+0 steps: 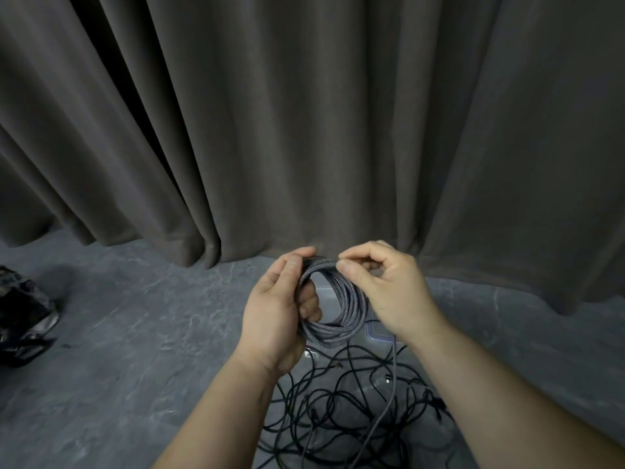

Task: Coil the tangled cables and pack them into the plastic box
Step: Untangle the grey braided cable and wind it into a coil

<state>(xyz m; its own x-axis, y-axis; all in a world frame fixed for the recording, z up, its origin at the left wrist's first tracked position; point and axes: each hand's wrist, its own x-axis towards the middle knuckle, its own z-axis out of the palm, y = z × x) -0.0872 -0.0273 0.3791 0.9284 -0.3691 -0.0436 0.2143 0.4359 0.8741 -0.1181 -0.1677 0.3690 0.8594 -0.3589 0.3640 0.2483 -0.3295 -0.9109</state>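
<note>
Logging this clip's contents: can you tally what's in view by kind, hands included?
Hands: 2, left hand and right hand, both on the coil
Grey braided cable coil: 1
Tangled pile of black cables: 1; strands too knotted to count
Clear plastic box, mostly hidden: 1
Dark bag on floor: 1
Total: 6

You're working in dim, even light with no glare. The curtain bows at the frame edges from wide-angle distortion, a soft shadow lies beside the black bag, and detail is slightly soft throughout.
</note>
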